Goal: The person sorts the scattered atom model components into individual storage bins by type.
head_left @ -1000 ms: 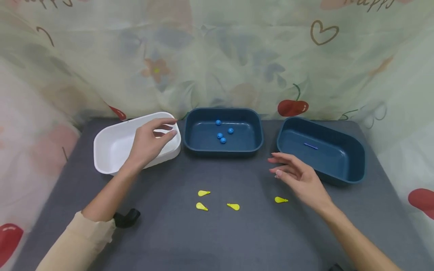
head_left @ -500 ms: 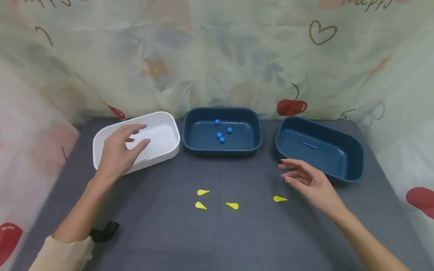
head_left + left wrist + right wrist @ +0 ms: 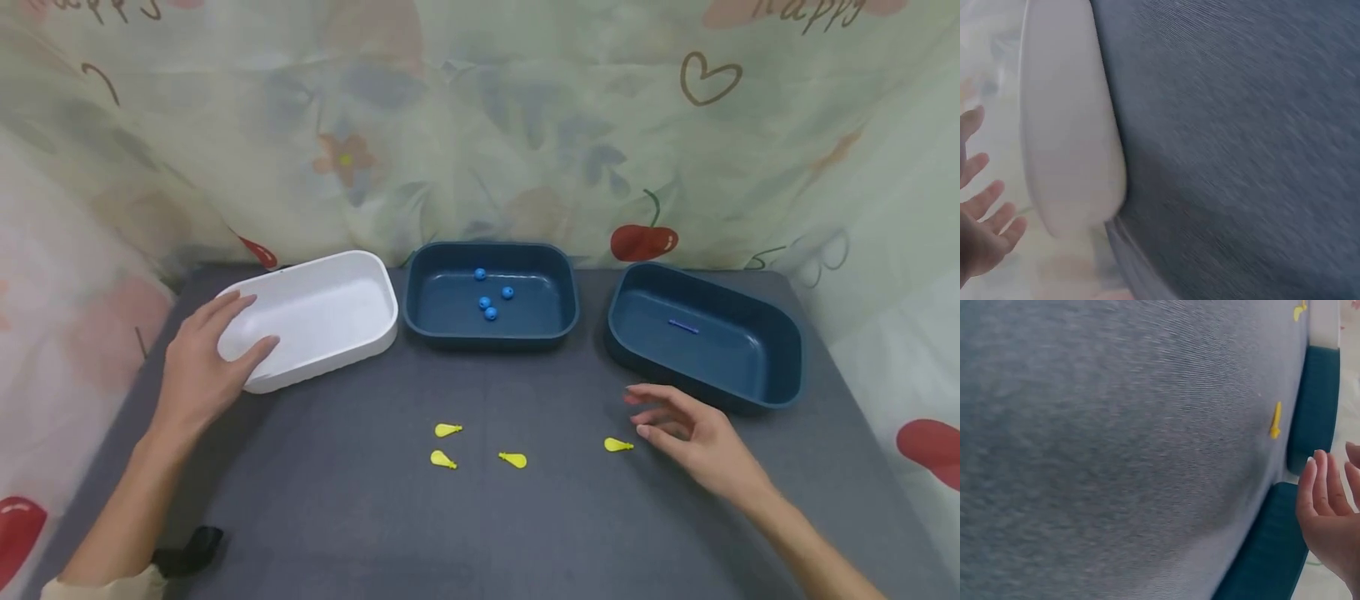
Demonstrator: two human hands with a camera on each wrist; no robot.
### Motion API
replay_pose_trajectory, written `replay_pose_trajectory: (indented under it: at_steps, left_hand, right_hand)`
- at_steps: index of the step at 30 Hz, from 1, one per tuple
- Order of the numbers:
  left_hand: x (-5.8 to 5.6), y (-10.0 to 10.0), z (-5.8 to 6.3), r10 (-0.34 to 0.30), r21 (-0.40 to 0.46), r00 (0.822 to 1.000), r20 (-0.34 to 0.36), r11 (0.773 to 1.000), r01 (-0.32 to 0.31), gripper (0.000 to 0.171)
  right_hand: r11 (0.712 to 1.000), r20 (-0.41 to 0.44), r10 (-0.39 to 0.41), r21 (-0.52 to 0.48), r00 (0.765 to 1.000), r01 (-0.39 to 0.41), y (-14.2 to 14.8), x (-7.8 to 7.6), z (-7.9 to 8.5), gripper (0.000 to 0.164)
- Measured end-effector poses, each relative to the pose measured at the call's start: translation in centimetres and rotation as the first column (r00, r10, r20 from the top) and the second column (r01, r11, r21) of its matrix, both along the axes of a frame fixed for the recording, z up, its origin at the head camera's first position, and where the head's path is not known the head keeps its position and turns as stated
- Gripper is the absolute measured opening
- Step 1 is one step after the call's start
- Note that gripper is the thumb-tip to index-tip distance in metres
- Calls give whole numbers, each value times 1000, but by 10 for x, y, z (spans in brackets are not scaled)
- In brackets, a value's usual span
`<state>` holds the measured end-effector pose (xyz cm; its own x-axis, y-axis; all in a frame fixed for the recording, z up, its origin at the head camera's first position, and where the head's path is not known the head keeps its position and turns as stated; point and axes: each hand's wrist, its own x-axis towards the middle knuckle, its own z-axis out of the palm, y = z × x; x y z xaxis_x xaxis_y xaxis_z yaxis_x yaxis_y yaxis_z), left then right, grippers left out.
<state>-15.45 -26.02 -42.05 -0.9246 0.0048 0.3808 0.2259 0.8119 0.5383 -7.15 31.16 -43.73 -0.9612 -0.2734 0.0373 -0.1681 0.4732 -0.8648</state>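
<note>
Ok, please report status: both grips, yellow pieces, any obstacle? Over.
Left grip open, at white tray, contact unclear. Right grip open, nothing held, beside nearest yellow piece. Four yellow pieces on table. Nothing seen in the way.

My left hand point(image 3: 198, 367) has swung from the right end of the white tray point(image 3: 330, 304) to its left end, at the left of the head view, uncovering the right end. My cream sleeve point(image 3: 105, 585) and the black object point(image 3: 187, 552) by my wrist have slid toward the lower left corner. My right hand point(image 3: 701, 442) has dropped lower at the right, its fingertips now just beside the rightmost yellow piece point(image 3: 618, 445).
</note>
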Motion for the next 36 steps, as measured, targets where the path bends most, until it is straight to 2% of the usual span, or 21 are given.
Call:
replay_pose_trajectory:
  at_steps: [10, 18, 23, 26, 30, 36]
  left_hand:
    - [9, -21, -12, 24, -21, 989, 145, 1000, -22, 71]
    - [10, -29, -17, 49, -31, 954, 296, 999, -42, 96]
    - [12, -34, -22, 47, 5, 949, 312, 999, -51, 103]
    - [12, -36, -26, 48, 5, 940, 339, 999, -53, 106]
    - [11, -37, -30, 38, 6, 926, 376, 999, -44, 109]
    - [9, -38, -34, 13, 31, 931, 365, 999, -26, 109]
  right_hand:
    - [994, 33, -65, 91, 997, 62, 1, 13, -17, 47]
    - [985, -2, -65, 159, 998, 65, 1, 11, -27, 44]
    - [973, 30, -75, 221, 997, 67, -1, 9, -29, 41]
    - [965, 29, -83, 251, 996, 74, -2, 8, -31, 38]
    - [952, -9, -83, 295, 997, 82, -3, 8, -33, 33]
    - [932, -80, -69, 351, 994, 93, -5, 5, -38, 26]
